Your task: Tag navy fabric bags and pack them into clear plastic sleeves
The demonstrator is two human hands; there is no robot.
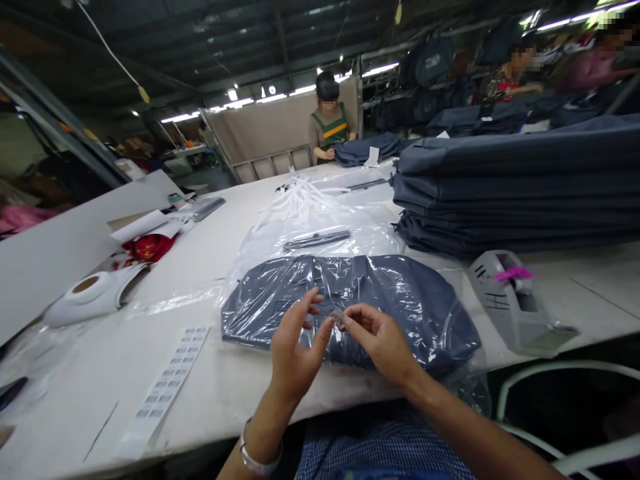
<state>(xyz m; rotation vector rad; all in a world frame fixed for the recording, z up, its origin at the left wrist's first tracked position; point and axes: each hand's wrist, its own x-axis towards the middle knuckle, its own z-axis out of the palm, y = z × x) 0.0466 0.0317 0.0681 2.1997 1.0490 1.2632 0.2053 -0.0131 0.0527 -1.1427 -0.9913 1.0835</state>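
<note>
A folded dark blue bag in a clear plastic sleeve [400, 300] lies on the white table [210, 373] right in front of me. Both hands hover over its near edge. My left hand [295, 347] has its fingers raised and spread, the thumb reaching toward a small clear piece of tape [339, 317]. My right hand [380, 340] pinches that tape between thumb and forefinger. A grey tape dispenser [510, 307] stands to the right of the bag.
A tall stack of folded dark blue bags [520, 187] fills the right side. Empty plastic sleeves [320, 233] lie behind the bag. A strip of labels [170, 380] and a white roll [90, 297] lie at left. Another person [327, 120] stands at the table's far end.
</note>
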